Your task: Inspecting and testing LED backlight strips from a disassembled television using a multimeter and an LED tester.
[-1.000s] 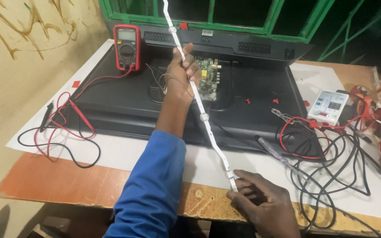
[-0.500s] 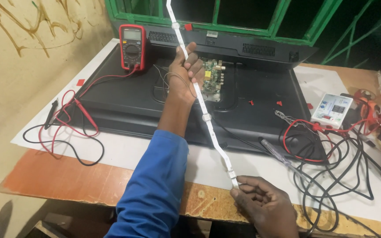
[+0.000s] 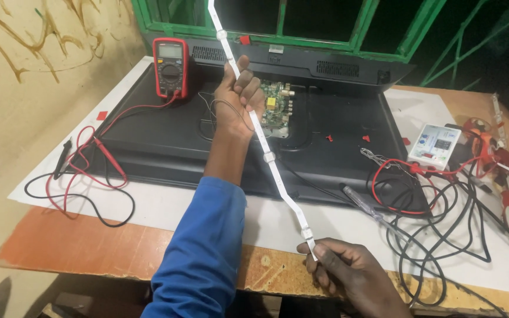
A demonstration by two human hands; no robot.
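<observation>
A thin white LED strip [image 3: 266, 150], seemingly light and slightly bendy (likely fragile at its lenses), is clamped mid-length by the left hand [image 3: 237, 97] and pinched at its end by the right hand [image 3: 349, 274].

Left hand [image 3: 240, 94] is raised with the arm stretched forward, fingers curled shut; right hand [image 3: 349, 274] sits low and near, fingers pinched.

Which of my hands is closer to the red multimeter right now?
Left. Your left hand grips the white LED strip just right of the red multimeter; your right hand pinches the strip's lower end at the table's near edge, much farther away.
</observation>
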